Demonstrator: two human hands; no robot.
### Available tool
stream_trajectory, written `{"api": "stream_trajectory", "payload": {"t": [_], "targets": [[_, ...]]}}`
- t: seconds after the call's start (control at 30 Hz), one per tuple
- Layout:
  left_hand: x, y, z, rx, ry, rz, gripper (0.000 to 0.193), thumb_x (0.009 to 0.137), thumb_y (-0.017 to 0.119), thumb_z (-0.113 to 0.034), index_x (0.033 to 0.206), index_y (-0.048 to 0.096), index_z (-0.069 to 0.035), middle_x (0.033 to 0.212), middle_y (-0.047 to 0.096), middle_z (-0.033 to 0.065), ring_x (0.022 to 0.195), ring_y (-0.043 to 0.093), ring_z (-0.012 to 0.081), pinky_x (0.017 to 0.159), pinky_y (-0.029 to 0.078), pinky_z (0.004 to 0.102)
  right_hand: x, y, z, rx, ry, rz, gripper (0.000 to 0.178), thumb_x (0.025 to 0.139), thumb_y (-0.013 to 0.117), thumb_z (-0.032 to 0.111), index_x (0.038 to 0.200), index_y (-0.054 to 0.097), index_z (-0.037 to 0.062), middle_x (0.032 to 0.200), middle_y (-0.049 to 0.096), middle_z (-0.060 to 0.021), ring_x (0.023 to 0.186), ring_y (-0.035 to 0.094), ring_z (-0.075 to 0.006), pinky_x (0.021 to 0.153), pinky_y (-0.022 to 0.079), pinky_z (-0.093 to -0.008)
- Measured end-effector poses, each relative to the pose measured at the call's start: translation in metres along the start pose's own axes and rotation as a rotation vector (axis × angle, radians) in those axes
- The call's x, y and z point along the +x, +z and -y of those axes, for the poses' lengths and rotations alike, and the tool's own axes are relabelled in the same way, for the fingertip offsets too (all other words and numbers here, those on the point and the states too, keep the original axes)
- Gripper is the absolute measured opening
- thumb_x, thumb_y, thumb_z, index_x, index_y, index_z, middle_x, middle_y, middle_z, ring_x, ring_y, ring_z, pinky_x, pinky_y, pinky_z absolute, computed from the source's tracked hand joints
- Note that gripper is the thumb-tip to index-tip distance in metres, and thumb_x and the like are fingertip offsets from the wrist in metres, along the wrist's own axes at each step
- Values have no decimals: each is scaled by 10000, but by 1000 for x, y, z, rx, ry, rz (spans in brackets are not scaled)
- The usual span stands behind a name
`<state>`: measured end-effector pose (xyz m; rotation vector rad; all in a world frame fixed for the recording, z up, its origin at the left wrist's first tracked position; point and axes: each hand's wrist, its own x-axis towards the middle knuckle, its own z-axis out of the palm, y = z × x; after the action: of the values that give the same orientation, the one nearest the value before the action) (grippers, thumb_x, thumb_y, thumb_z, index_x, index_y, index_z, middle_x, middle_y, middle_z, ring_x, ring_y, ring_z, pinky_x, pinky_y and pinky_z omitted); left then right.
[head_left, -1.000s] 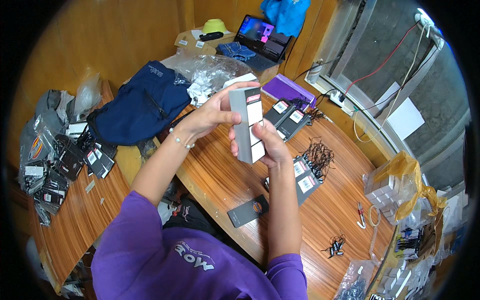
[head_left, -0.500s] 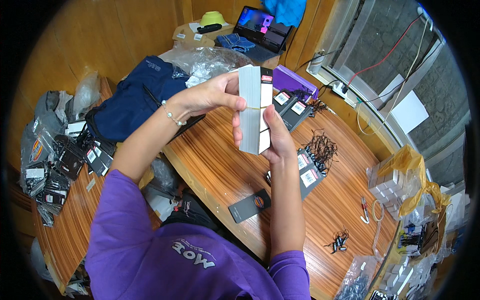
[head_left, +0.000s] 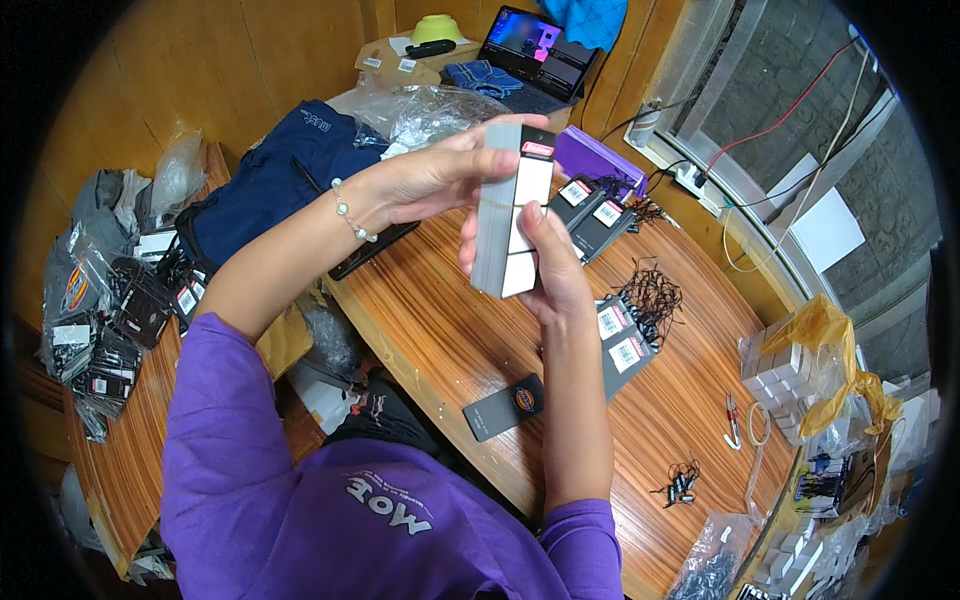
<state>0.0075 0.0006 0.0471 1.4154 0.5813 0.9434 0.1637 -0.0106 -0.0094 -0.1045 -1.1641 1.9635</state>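
Observation:
A thick stack of hang tags (head_left: 493, 230) is held up above the table, its layered edges facing left and a black, red and white face showing on top. My left hand (head_left: 440, 180), with a beaded bracelet at the wrist, grips its upper part, thumb across the edge. From below, my right hand (head_left: 555, 270) closes round the lower part, thumb on the white face. A thin band seems to run round the stack's middle. On the table beneath lies a single dark tag (head_left: 503, 407). Stringed black tags (head_left: 622, 345) lie beyond my right wrist.
More stringed tags (head_left: 598, 218) lie near a purple box (head_left: 598, 160). Pliers (head_left: 733, 422) and small black pieces (head_left: 680, 484) lie on the right. A navy bag (head_left: 275, 190) and bagged tags (head_left: 105, 350) fill the left. Boxes in a yellow bag (head_left: 825, 350) stand far right.
My left hand has slid a little up and right, its thumb now higher on the stack. The stack is tilted slightly, showing more of its face. The view has shifted slightly.

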Motion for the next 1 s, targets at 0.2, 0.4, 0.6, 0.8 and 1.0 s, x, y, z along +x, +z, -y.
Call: {"api": "stream_trajectory", "payload": {"t": [0.2, 0.4, 0.6, 0.8, 1.0], "targets": [[-5, -1, 10, 253, -96, -198, 573, 758, 681, -259, 1217, 411, -47, 1064, 539, 48, 975, 507, 131, 828, 403, 265, 14, -13, -14, -613, -281, -370, 269, 776, 671, 182, 916, 542, -8, 806, 616, -102, 710, 598, -142, 607, 477, -258], [-8, -21, 15, 200, -132, -199, 454, 737, 694, -168, 1121, 506, -17, 995, 589, 50, 917, 554, 132, 813, 439, 275, 14, -14, -19, -877, -375, -434, 481, 744, 698, 234, 1050, 446, -39, 981, 570, -200, 886, 573, -236, 761, 458, -318], [-24, -85, 43, 185, -463, -64, 545, 711, 731, -184, 1134, 444, 5, 965, 582, 79, 935, 579, 168, 772, 506, 311, -5, -32, 33, -773, -197, -471, 408, 840, 599, 209, 1132, 422, -13, 992, 528, -124, 878, 525, -148, 759, 432, -263], [-56, -109, 108, 516, -862, 57, 632, 660, 776, -173, 1121, 407, 54, 963, 544, 115, 837, 540, 121, 647, 460, 227, -13, -24, 44, -638, -156, -344, 334, 859, 571, 172, 1119, 443, 6, 945, 559, -81, 874, 534, -123, 795, 412, -239], [-26, -139, 110, 1121, -200, -231, 384, 732, 696, -215, 1018, 550, -5, 865, 564, 80, 696, 535, 149, 630, 438, 275, -19, -15, 53, -648, -157, -337, 309, 864, 563, 158, 1111, 453, 8, 935, 565, -66, 876, 536, -119, 794, 416, -243]]}}
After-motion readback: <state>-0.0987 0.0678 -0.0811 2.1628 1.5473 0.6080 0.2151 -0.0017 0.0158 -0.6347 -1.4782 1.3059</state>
